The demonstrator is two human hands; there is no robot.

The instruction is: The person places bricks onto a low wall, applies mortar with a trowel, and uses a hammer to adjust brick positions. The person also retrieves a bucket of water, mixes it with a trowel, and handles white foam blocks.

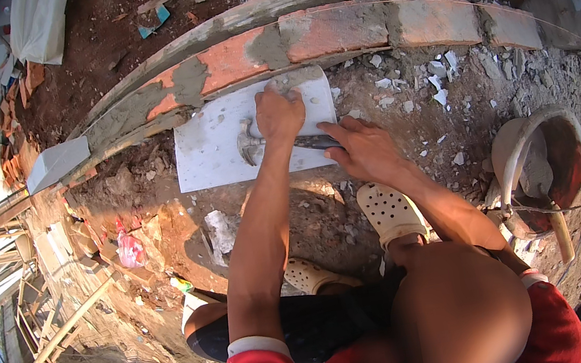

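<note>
A white flat board [207, 137] lies on the ground against a low brick wall [335, 28], with grey smears and crumbs on it. My left hand [280, 112] is closed at the board's far edge, beside a patch of grey mortar [306, 77]; what its fingers hold, if anything, is hidden. A claw hammer [250, 144] rests over the board, its metal head left of my left wrist and its dark handle passing beneath that wrist. At the handle's end, the fingers of my right hand [367, 146] grip it.
On the right stands a bucket [512, 139] with a wooden-handled tool [562, 233] in it. White chips [440, 85] litter the soil along the wall. A pale block [58, 165] sits at the wall's left end. Wooden poles [65, 339] lie lower left. A string runs along the brick tops.
</note>
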